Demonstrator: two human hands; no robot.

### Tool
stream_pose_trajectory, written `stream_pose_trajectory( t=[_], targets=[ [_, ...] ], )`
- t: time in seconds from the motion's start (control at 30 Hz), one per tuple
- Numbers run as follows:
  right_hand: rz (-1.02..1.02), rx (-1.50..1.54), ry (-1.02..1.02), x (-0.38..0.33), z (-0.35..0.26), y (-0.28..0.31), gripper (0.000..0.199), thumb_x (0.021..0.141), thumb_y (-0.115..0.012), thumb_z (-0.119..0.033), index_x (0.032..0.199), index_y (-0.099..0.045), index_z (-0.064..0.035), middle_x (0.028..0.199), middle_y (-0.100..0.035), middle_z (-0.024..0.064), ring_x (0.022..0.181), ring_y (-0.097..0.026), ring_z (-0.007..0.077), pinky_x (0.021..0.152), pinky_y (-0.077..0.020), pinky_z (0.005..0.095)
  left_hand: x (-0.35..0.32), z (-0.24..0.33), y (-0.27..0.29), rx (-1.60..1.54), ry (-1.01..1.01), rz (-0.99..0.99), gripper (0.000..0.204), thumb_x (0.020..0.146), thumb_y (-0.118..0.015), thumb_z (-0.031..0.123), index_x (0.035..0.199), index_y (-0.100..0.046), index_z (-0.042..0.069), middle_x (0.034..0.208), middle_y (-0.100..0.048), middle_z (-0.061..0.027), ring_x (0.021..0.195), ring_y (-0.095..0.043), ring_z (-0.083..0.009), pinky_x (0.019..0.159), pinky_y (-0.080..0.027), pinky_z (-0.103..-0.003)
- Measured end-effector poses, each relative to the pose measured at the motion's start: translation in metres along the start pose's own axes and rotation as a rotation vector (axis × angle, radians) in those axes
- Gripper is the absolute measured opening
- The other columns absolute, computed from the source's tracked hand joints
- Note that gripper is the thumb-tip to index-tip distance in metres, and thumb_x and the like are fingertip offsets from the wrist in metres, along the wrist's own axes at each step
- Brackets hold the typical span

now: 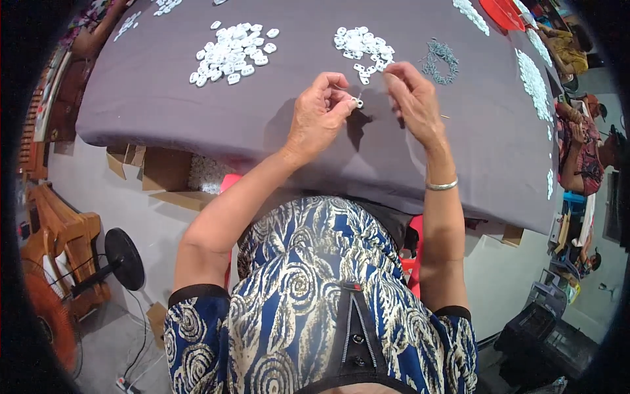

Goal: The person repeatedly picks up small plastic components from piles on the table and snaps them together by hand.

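My left hand is closed, pinching a small white plastic piece with holes between thumb and fingertips. A thin screw-like pin seems to stand up from that piece, too small to be sure of. To its right, my right hand hovers over the cloth, wearing a silver bangle. Motion smears its fingers, so whether they hold anything cannot be made out. Just beyond the hands lies a small heap of similar white pieces. Right of that heap is a pile of small grey screws.
A larger heap of white pieces lies left on the grey tablecloth. More white pieces and a red basin are on the right. Below the table's left edge stands an open cardboard box. Other people sit at far right.
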State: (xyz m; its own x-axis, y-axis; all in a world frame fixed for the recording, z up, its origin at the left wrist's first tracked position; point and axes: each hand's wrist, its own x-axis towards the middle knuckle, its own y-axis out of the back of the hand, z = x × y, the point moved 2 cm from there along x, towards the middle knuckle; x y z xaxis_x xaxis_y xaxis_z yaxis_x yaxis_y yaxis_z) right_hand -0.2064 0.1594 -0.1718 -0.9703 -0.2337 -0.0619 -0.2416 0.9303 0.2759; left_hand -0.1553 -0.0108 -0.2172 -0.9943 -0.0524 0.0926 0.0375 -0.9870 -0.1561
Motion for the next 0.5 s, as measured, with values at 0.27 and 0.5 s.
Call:
stream_pose_trajectory(
  t=[0.27, 0.5],
  targets=[
    [-0.04, -0.509, 0.424, 0.035, 0.0, -0.006, 0.012, 0.081, -0.061, -0.011, 0.087, -0.063, -0.0016, 0.083, -0.062, 0.0135, 0.077, -0.061, 0.0285, 0.068, -0.0482, 0.0373, 0.008, 0.002, 0.011, 0.048, 0.024, 0.075, 0.026, 0.085, -0.063, 0.0, 0.108, -0.052, 0.004, 0.086, -0.057, -0.002, 0.074, -0.054, -0.0061, 0.061, -0.049, -0.02],
    [-0.121, -0.762, 0.438, 0.021, 0.001, -0.008, 0.015, 0.081, -0.06, -0.015, 0.082, -0.062, -0.0006, 0.079, -0.063, 0.016, 0.076, -0.061, 0.0353, 0.068, -0.0481, 0.0425, 0.008, 0.001, 0.013, 0.029, 0.013, 0.072, 0.025, 0.085, -0.064, 0.001, 0.107, -0.052, 0.004, 0.085, -0.057, -0.0014, 0.074, -0.054, -0.0061, 0.061, -0.049, -0.02]
  ],
)
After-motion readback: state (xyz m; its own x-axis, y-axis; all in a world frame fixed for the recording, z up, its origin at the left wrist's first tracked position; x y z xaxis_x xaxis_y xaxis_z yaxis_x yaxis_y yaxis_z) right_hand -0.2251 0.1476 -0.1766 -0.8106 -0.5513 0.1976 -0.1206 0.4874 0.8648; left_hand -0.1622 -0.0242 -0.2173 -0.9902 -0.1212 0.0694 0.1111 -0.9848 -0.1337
